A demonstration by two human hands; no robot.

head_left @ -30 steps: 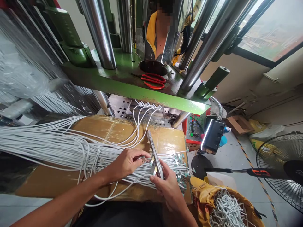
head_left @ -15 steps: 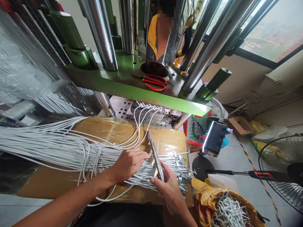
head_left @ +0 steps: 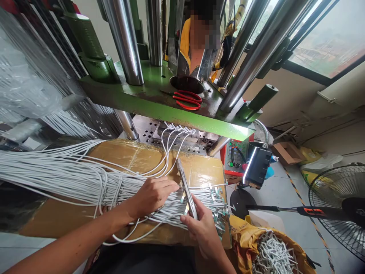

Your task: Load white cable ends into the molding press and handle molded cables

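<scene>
My right hand (head_left: 203,226) grips the lower end of a narrow metal bar (head_left: 186,186), thumb on the near side. Several small connectors (head_left: 183,196) with gold-coloured and teal parts sit along the bar's left edge. My left hand (head_left: 155,193) is closed, its fingertips pressed together at that edge; what they pinch is hidden. Under both hands lies a thick bundle of white cables (head_left: 128,186), many ending in teal-tipped connectors (head_left: 218,205) on the right. The bundle rests on tape-covered cardboard (head_left: 207,169).
Ahead is a press with a green plate (head_left: 148,104); red-handled scissors (head_left: 186,99) lie on it. Several cables run into the mould (head_left: 179,133) below. To the right are a work lamp (head_left: 257,167), a fan (head_left: 342,209) and a yellow sack (head_left: 242,243) of white scraps.
The view has shifted very slightly. My left fingers have drawn a little back from the bar's edge; my right hand still holds the bar in nearly the same place.
</scene>
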